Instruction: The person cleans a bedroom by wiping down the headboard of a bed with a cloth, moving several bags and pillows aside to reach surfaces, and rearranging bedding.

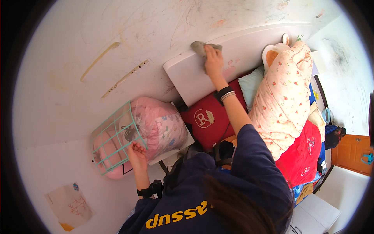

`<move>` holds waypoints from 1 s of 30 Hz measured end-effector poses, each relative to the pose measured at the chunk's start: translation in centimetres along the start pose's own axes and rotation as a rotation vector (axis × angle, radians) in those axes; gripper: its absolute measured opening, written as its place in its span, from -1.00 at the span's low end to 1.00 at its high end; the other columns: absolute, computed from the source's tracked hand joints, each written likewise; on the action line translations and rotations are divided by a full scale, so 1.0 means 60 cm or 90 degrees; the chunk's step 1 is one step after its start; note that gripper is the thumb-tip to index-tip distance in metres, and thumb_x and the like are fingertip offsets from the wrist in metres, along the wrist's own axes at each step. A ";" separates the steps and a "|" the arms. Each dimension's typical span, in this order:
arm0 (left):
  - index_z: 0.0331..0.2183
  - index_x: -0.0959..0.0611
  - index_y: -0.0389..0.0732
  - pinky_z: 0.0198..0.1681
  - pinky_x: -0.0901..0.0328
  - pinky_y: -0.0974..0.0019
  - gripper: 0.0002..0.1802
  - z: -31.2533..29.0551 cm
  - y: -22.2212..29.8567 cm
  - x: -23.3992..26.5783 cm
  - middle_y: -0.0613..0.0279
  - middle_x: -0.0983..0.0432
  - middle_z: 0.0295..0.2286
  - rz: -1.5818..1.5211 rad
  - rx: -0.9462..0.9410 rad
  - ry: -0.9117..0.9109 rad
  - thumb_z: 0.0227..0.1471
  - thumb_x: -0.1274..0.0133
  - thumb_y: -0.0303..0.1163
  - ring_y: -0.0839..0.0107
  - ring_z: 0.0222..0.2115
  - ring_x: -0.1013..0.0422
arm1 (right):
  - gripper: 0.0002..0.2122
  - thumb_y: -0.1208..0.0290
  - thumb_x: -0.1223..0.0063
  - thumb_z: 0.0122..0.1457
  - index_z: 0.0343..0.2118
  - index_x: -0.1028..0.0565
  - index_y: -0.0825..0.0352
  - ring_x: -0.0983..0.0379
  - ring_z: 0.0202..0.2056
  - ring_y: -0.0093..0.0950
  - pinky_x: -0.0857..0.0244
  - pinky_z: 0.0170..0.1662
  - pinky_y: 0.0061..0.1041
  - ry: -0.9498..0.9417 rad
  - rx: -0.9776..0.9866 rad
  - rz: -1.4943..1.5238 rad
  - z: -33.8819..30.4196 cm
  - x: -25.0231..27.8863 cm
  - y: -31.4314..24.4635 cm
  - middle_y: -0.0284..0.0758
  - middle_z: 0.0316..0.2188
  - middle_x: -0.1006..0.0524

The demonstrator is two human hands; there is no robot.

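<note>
Head view: right hand [214,62] with grey cloth [199,48] at white headboard [187,76].

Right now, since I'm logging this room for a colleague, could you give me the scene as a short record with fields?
right hand: grip on a grey cloth, at the upper edge of the white headboard
left hand: at the edge of the teal wire rack; whether it holds it, cannot tell
beside the rack: pink bundle in clear plastic
bed: red pillow, pale floral quilt
wall: scribbles, smudges and two tape strips
</note>
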State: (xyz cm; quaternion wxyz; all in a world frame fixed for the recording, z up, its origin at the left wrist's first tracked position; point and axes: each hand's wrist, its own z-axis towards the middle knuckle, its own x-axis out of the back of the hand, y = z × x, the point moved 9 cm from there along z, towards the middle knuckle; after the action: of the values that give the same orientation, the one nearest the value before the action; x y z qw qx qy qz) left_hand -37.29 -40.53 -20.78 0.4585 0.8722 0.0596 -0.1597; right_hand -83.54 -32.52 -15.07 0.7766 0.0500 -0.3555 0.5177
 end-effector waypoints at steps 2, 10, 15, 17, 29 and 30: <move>-0.47 -0.37 -0.12 -0.50 -0.14 0.50 -0.85 0.003 0.001 -0.018 0.38 -0.26 -0.61 0.000 0.005 -0.012 -0.02 0.16 -0.26 0.55 -0.60 -0.20 | -0.64 0.57 0.16 -0.14 -0.18 -0.34 0.25 -0.25 -0.24 -0.37 -0.20 -0.17 -0.47 0.000 0.006 -0.014 0.012 -0.002 0.049 -0.44 -0.14 -0.34; -0.45 -0.38 -0.13 -0.51 -0.12 0.52 -0.86 -0.022 -0.043 -0.029 0.40 -0.25 -0.61 -0.041 0.087 -0.022 -0.03 0.16 -0.29 0.55 -0.60 -0.18 | -0.58 0.59 0.09 -0.16 -0.12 -0.31 0.23 -0.22 -0.18 -0.29 -0.15 -0.10 -0.43 -0.008 -0.141 -0.037 0.039 0.028 0.156 -0.40 -0.07 -0.30; -0.45 -0.38 -0.13 -0.52 -0.11 0.49 -0.87 -0.029 -0.036 -0.021 0.40 -0.25 -0.62 -0.046 0.089 -0.027 -0.02 0.18 -0.30 0.55 -0.61 -0.18 | -0.59 0.61 0.08 -0.21 -0.17 -0.31 0.32 -0.20 -0.15 -0.27 -0.15 -0.08 -0.39 -0.063 0.014 -0.026 0.023 0.009 0.024 -0.32 -0.11 -0.30; -0.45 -0.37 -0.13 -0.52 -0.11 0.49 -0.87 -0.014 -0.024 -0.002 0.40 -0.25 -0.62 -0.075 0.066 -0.030 -0.02 0.19 -0.30 0.55 -0.61 -0.17 | -0.59 0.62 0.08 -0.24 -0.19 -0.33 0.34 -0.21 -0.17 -0.29 -0.18 -0.12 -0.40 -0.121 0.061 0.051 0.011 0.000 -0.069 -0.30 -0.14 -0.32; -0.46 -0.42 -0.15 -0.55 -0.15 0.50 -0.87 -0.022 -0.013 -0.059 0.38 -0.29 -0.63 -0.079 0.050 -0.140 -0.02 0.16 -0.32 0.57 -0.60 -0.20 | -0.67 0.62 0.11 -0.24 -0.30 -0.41 0.27 -0.28 -0.30 -0.33 -0.24 -0.25 -0.45 -0.253 0.172 0.338 -0.088 -0.001 -0.260 -0.30 -0.34 -0.42; -0.46 -0.42 -0.15 -0.55 -0.15 0.50 -0.87 -0.026 -0.015 -0.061 0.38 -0.29 -0.63 -0.082 0.052 -0.131 -0.02 0.16 -0.32 0.57 -0.60 -0.20 | -0.69 0.63 0.14 -0.22 -0.31 -0.41 0.28 -0.30 -0.34 -0.34 -0.24 -0.27 -0.45 -0.197 0.061 0.337 -0.090 0.013 -0.223 -0.27 -0.36 -0.42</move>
State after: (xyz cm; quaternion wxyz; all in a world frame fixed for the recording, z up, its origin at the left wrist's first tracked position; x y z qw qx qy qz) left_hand -40.61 -38.57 -19.42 0.4150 0.8636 0.0612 -0.2797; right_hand -69.42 -35.69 -14.74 0.5480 0.0706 -0.4452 0.7047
